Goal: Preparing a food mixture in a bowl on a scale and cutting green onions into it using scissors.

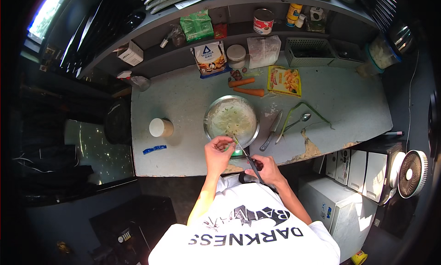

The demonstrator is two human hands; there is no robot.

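My left hand pinches a short piece of green onion over the near rim of a steel bowl. My right hand holds dark-handled scissors, whose blades reach the green onion. White flour or batter with small green pieces lies in the bowl. Under the bowl's near side a green-lit display shows. Right of the bowl lie a knife, a long green onion stalk and a metal spoon. Two carrots lie behind the bowl.
A flour bag, a lidded jar, a yellow seasoning packet and shallots stand or lie at the back. On the left are a pale cylindrical container and a blue strip. The table's front edge is chipped.
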